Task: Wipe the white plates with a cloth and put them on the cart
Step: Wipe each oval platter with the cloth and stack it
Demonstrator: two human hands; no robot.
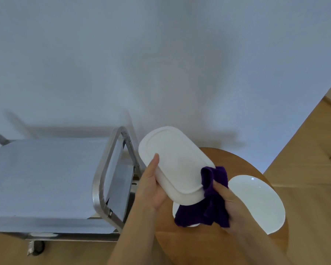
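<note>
— What's off to the left of the grip?

— The metal cart (46,175), its top shelf bare, just beside the round wooden desk (218,245).

— And the hands?

— The left hand (151,186) holds an oblong white plate (174,163) tilted, underside up, thumb along its edge. The right hand (229,199) grips a purple cloth (204,211) bunched against the plate's lower end.

— Anything past that?

— Right of the cloth, a second white plate (260,203) lies on the desk. Something white shows under the cloth; I can't tell what.

Soft even daylight, faint wall (161,64) shadows, slight blur, wide-angle edge distortion
</note>
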